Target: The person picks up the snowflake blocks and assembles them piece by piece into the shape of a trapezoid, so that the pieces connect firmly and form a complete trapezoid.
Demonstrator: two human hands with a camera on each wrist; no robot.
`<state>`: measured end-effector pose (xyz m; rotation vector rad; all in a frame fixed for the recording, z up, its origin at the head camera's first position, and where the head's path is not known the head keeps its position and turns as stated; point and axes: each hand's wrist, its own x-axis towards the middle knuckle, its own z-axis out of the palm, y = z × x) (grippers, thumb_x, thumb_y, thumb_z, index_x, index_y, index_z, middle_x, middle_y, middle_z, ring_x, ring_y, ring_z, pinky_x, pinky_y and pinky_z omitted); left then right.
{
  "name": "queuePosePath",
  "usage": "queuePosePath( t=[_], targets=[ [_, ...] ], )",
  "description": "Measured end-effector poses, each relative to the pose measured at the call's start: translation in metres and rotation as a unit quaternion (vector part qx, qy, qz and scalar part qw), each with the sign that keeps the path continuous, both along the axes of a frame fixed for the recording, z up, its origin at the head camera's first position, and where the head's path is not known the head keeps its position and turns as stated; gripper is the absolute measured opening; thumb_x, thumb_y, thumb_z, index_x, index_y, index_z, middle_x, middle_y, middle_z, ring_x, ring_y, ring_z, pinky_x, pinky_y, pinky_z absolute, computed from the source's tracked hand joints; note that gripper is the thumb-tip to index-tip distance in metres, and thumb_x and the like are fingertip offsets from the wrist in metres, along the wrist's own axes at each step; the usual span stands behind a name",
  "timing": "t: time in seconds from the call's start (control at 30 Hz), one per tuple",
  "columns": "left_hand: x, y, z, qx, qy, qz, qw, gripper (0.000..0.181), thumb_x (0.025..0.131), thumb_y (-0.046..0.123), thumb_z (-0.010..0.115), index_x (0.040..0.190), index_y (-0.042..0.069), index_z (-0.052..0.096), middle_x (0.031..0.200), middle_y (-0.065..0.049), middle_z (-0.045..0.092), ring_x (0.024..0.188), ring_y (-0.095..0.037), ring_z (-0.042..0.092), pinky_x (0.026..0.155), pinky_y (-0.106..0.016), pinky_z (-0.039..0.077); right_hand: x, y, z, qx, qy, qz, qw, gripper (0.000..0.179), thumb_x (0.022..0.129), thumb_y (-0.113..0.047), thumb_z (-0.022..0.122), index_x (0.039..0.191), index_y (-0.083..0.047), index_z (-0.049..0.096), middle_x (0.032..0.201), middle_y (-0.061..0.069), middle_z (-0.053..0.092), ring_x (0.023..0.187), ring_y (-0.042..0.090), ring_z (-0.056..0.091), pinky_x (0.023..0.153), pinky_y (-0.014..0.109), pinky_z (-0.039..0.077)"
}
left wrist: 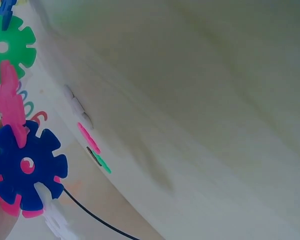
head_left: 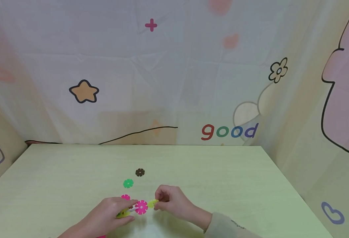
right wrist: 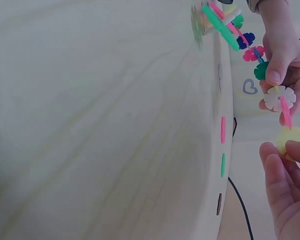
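Note:
My left hand (head_left: 110, 211) grips a linked chain of notched plastic snowflake discs. A white disc (right wrist: 276, 98) stands at its fingertips, with a pink disc (head_left: 141, 207) joined beyond it. Between thumb and fingers, my right hand (head_left: 175, 202) pinches a yellow disc (head_left: 152, 203), its edge right at the pink disc. More of the chain shows in the left wrist view: a green disc (left wrist: 27, 42), a pink disc seen edge-on (left wrist: 11, 102) and a dark blue disc (left wrist: 45, 167). In the right wrist view the chain trails behind the left hand, above the table.
Loose on the table (head_left: 222, 178) lie a brown disc (head_left: 140, 172), a green disc (head_left: 128, 183) and a pink disc (head_left: 125, 197), in a line beyond the left hand. A printed cloth (head_left: 174, 82) hangs behind the table and along its sides.

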<state>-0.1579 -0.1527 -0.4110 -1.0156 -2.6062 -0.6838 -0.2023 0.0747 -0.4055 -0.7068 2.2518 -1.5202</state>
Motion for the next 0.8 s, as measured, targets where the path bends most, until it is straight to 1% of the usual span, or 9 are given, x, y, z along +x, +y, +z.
queuePosePath(
  t=[0.07,0.17,0.23,0.33,0.5,0.53,0.57,0.7,0.8],
  targets=[
    [0.0007,0.0004,0.0007,-0.002,-0.016,0.001,0.9999,0.036,0.076,0.027,0.068,0.108,0.013,0.063,0.089,0.008,0.066,0.079,-0.003,0.059,0.067,-0.02,0.05,0.0001,-0.0007,-0.0017,-0.003,0.003,0.001,1.0,0.009,0.076,0.005,0.062,0.079,0.003,0.054,0.074,0.012,0.06,0.068,0.019,0.062,0.057,0.016,0.048],
    [0.001,0.001,0.0014,-0.004,-0.039,0.002,0.9992,0.036,0.077,0.027,0.067,0.109,0.013,0.062,0.089,0.007,0.066,0.079,-0.003,0.059,0.067,-0.02,0.05,0.001,-0.0014,-0.0023,-0.003,0.007,-0.001,1.0,0.009,0.076,0.004,0.063,0.078,0.003,0.054,0.075,0.013,0.061,0.065,0.014,0.059,0.056,0.015,0.047],
    [0.0006,0.0012,0.0005,0.0,-0.041,-0.003,0.9992,0.035,0.077,0.027,0.067,0.109,0.012,0.062,0.089,0.007,0.067,0.078,-0.002,0.059,0.067,-0.019,0.05,0.0016,-0.0017,-0.0021,-0.002,0.013,-0.003,0.9999,0.01,0.075,0.003,0.064,0.077,0.002,0.054,0.075,0.014,0.061,0.063,0.008,0.056,0.055,0.014,0.046],
    [-0.0006,0.0007,-0.001,0.009,-0.026,-0.021,0.9994,0.035,0.077,0.027,0.067,0.108,0.01,0.063,0.086,0.005,0.067,0.071,0.001,0.056,0.062,-0.014,0.047,0.0025,-0.0015,-0.0015,0.0,0.019,-0.005,0.9998,0.01,0.075,0.002,0.065,0.077,0.002,0.055,0.075,0.014,0.061,0.061,0.004,0.054,0.055,0.014,0.046],
    [-0.0029,-0.0009,-0.0031,0.015,-0.019,-0.062,0.9978,0.034,0.077,0.025,0.067,0.106,0.007,0.063,0.067,0.013,0.06,0.054,0.009,0.034,0.051,-0.004,0.032,0.0033,-0.0015,-0.0021,0.002,0.026,0.001,0.9997,0.009,0.074,0.004,0.065,0.074,0.003,0.056,0.073,0.016,0.062,0.06,0.004,0.055,0.055,0.014,0.047],
    [-0.0033,-0.0012,-0.0038,0.015,-0.01,-0.069,0.9974,0.034,0.077,0.024,0.067,0.105,0.007,0.063,0.064,0.015,0.057,0.052,0.01,0.031,0.05,-0.002,0.03,0.0034,-0.0016,-0.0022,0.003,0.03,0.003,0.9995,0.009,0.074,0.004,0.065,0.074,0.003,0.056,0.072,0.017,0.062,0.06,0.004,0.055,0.055,0.014,0.046],
    [-0.0034,-0.0015,-0.004,0.015,-0.007,-0.073,0.9972,0.033,0.077,0.023,0.068,0.105,0.007,0.063,0.062,0.016,0.055,0.052,0.01,0.029,0.05,-0.001,0.029,0.0036,-0.0017,-0.002,0.005,0.033,0.005,0.9994,0.008,0.074,0.004,0.065,0.073,0.003,0.057,0.072,0.017,0.062,0.06,0.003,0.054,0.054,0.014,0.046],
    [-0.0045,-0.0017,-0.0061,0.016,0.042,-0.089,0.9951,0.033,0.074,0.019,0.07,0.103,0.007,0.063,0.062,0.017,0.054,0.052,0.011,0.028,0.05,0.002,0.027,0.0051,-0.0021,0.0007,0.02,0.058,0.012,0.9981,0.01,0.073,0.003,0.066,0.071,0.001,0.057,0.069,0.016,0.063,0.058,0.0,0.051,0.053,0.012,0.044],
    [-0.0047,-0.0014,-0.0058,0.011,0.045,-0.091,0.9947,0.034,0.073,0.018,0.071,0.104,0.006,0.062,0.06,0.016,0.053,0.051,0.011,0.028,0.05,0.002,0.026,0.0061,-0.0022,0.0035,0.034,0.071,0.016,0.9967,0.01,0.073,0.003,0.067,0.07,0.0,0.057,0.068,0.014,0.063,0.057,0.0,0.05,0.053,0.012,0.044]
  ],
)
